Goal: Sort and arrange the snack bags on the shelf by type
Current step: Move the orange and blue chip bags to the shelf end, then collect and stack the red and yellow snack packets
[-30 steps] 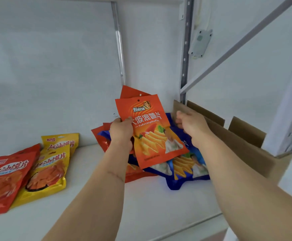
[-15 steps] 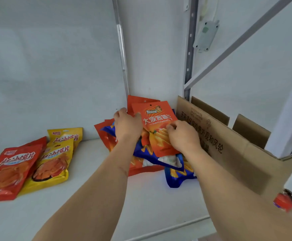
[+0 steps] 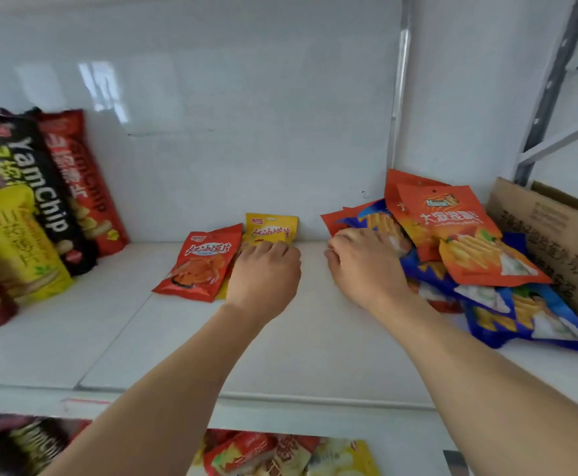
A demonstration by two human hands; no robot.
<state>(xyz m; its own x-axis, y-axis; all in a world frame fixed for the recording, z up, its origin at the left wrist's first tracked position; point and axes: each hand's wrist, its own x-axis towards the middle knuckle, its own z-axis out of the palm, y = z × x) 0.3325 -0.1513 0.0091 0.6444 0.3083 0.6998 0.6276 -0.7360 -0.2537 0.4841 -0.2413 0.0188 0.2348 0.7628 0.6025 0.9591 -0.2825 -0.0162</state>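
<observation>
At the far left of the white shelf (image 3: 164, 338), tall glossy foil bags lean against the back wall: a yellow bag (image 3: 16, 249), a black bag (image 3: 45, 187) and a red bag (image 3: 85, 187); more sit at the frame edge, too cut off to count. Toward the middle lie two small flat pouches, a red pouch (image 3: 201, 266) overlapping a yellow pouch (image 3: 274, 228) behind it. The left hand (image 3: 263, 273) rests knuckles-up on the yellow pouch, fingers curled down; whether they pinch it cannot be told. Just to the right, apart from it, the right hand (image 3: 366, 269) lies with curled fingers against the edge of a loose heap of shiny packets, its hold hidden. The heap mixes orange packets (image 3: 452, 221) and blue packets (image 3: 535, 317), overlapping too much to count. A brown cardboard box (image 3: 555, 235) with printed lettering stands against the heap's right side. On the lower shelf, more crinkled bags (image 3: 280, 455) show, blurred.
</observation>
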